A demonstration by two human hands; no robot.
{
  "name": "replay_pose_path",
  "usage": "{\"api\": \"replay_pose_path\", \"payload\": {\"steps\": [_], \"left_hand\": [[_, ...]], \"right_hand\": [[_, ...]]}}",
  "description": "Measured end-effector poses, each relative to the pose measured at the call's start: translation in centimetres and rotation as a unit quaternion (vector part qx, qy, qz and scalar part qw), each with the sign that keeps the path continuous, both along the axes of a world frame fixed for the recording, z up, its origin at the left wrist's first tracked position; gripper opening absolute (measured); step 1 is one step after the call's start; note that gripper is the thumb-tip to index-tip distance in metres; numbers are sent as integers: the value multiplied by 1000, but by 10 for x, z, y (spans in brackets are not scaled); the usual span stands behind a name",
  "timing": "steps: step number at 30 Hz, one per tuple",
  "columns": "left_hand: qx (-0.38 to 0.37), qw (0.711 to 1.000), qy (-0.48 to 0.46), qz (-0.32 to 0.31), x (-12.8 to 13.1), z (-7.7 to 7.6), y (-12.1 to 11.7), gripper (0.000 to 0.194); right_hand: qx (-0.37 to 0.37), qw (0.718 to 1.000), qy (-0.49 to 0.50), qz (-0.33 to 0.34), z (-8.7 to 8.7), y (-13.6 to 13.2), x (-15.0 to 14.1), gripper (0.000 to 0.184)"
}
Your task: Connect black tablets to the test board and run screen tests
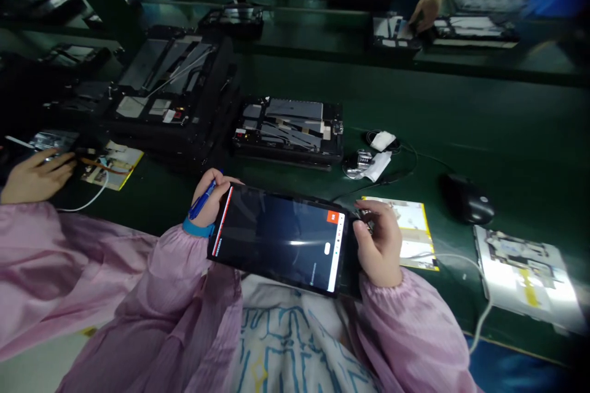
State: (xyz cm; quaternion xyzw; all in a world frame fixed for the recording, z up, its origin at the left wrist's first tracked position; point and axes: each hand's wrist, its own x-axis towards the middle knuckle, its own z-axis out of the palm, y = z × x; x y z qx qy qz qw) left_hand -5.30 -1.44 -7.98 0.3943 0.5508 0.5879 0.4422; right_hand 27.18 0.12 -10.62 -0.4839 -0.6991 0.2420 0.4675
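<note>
A dark tablet [276,236] is held in front of my body, its screen lit with a red strip at the left and a white bar at the right. My left hand [209,196] grips the tablet's left upper corner and also keeps a blue pen [201,199] against the palm. At the right edge, my right hand [380,242] is curled with thumb and fingers at the tablet's side; its fingertips are partly hidden. Behind that hand lies a yellow-edged white panel [417,227] on the green bench.
Beyond the tablet stands a stack of black trays with tablet parts [288,129], with a taller stack [166,80] leftward. A mouse [468,199], bundled cables [382,141] and a silver panel [530,276] lie rightward. A co-worker's hand [39,175] works at left.
</note>
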Motion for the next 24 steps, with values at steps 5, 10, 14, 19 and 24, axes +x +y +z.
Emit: {"api": "replay_pose_path", "payload": {"steps": [5,10,14,19,24], "left_hand": [[-1,1000,-3,-1,1,0,0,25],[-4,1000,-11,-7,0,-1,0,26],[-4,1000,3,-9,0,-2,0,26],[0,1000,9,2,1,-1,1,24],[3,1000,0,-1,1,0,2,24]], "right_hand": [[24,998,-35,37,8,-1,-2,31],[53,992,-76,85,14,-7,-2,43],[43,981,-134,132,16,-24,1,59],[18,961,-205,186,15,-46,8,79],[23,956,-218,196,15,-51,9,83]]}}
